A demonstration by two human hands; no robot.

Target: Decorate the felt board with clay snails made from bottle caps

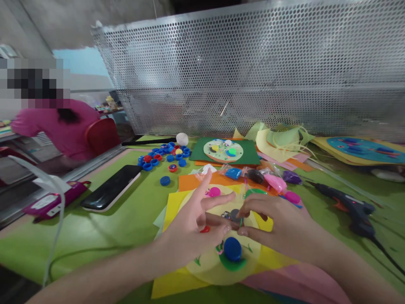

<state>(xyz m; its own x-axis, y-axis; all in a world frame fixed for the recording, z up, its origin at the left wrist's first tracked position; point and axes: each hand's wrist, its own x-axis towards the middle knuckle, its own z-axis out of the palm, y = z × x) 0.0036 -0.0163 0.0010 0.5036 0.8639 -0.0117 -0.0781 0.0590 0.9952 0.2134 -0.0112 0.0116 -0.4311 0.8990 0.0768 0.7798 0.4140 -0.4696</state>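
Observation:
My left hand point(196, 223) is over a pale yellow paper disc point(205, 270), two fingers stretched out and its thumb and forefinger brought together; anything between them is hidden. Close beside it, my right hand point(268, 215) has curled fingers, with a thin green piece point(241, 223) between thumb and fingertip. Below the fingertips, a blue bottle cap point(232, 248) is on the disc beside a green curved shape point(234, 264). A grey round piece point(235, 215) shows between the hands, and a pink round piece point(215, 192) lies farther back. The disc rests on yellow paper point(171, 211).
Several blue and red caps point(164, 180) lie back left, near a phone point(110, 188) and a purple case point(60, 200). Clay packets point(275, 182) lie behind my right hand; a glue gun point(351, 207) is at right. A perforated metal screen point(253, 71) stands behind. A person in pink point(63, 131) sits left.

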